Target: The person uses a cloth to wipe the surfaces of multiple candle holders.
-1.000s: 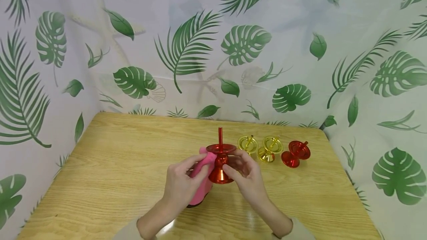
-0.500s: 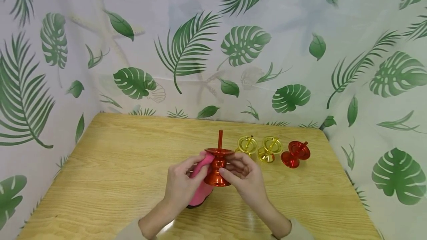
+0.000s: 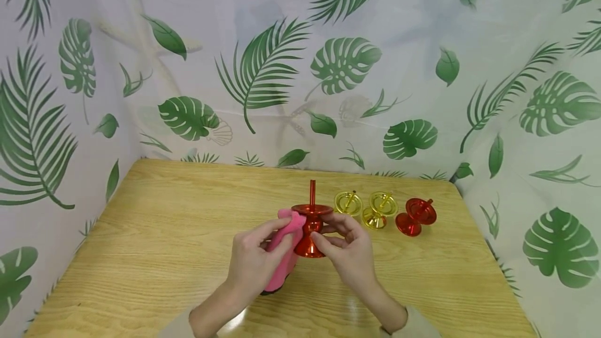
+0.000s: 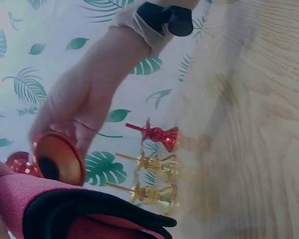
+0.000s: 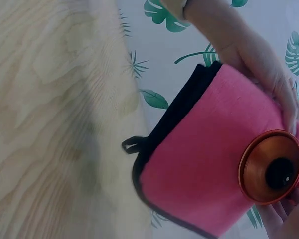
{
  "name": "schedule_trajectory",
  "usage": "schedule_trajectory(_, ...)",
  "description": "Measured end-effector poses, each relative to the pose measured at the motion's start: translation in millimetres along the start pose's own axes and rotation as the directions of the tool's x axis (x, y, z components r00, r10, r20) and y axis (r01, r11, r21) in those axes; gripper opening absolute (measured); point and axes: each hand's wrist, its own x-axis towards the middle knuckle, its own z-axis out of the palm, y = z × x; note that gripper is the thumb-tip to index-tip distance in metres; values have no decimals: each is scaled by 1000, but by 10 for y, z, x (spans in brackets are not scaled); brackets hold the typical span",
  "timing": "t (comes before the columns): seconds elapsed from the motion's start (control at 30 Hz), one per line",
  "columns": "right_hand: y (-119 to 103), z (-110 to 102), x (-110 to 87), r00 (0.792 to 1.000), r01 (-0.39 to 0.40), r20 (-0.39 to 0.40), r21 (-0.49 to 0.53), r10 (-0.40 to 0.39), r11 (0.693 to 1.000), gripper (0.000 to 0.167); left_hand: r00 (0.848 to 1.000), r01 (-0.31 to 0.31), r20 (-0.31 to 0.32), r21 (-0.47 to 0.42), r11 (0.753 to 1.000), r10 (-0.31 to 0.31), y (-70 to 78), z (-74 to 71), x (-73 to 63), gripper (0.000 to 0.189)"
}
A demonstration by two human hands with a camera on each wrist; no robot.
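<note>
My right hand (image 3: 351,252) holds a shiny red metal candle holder (image 3: 308,246) upright above the table, gripping it below its dish. A thin red rod rises from the dish. In the right wrist view its hollow underside (image 5: 259,174) shows, with a dark middle. My left hand (image 3: 253,257) pinches a folded pink cloth (image 3: 284,267) with a black edge, held against the left side of the holder near the dish rim. A black loop (image 5: 134,145) sticks out from the cloth's border. The cloth hides some of the left fingers.
Two gold candle holders (image 3: 377,217) and another red candle holder (image 3: 409,226) stand in a row at the back right of the wooden table (image 3: 164,233). White leaf-patterned sheets (image 3: 277,134) enclose the table at the back and sides.
The red candle holder dips and tilts slightly, then rises again between both hands. The cloth shifts a little with it. The other candle holders stay put.
</note>
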Motion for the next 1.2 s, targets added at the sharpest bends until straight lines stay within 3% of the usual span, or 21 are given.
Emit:
schedule_trajectory(0.23,48,11,54,1000,8,-24,-9,-8,1000,32,993,-121,-5,9,993,121,160,-90,68,29)
schedule_trajectory(0.37,65,4,44,1000,24,-10,8,-24,1000,32,986,-163,-10,33,986,164,170,-77,60,31)
schedule_trajectory(0.53,45,6,14,1000,22,3,21,-22,1000,34,988,-151,-17,91,984,153,91,-31,37,29)
schedule_trajectory(0.77,3,14,-32,1000,16,0,39,-16,999,36,996,-89,-5,81,993,89,-49,21,-2,25)
schedule_trajectory(0.97,-18,5,-77,997,-58,51,100,53,993,38,999,-42,-15,43,998,43,-84,43,-47,22)
schedule_trajectory(1.2,-14,6,-128,989,-126,98,183,110,975,36,999,-50,-19,22,999,50,-93,56,-113,22)
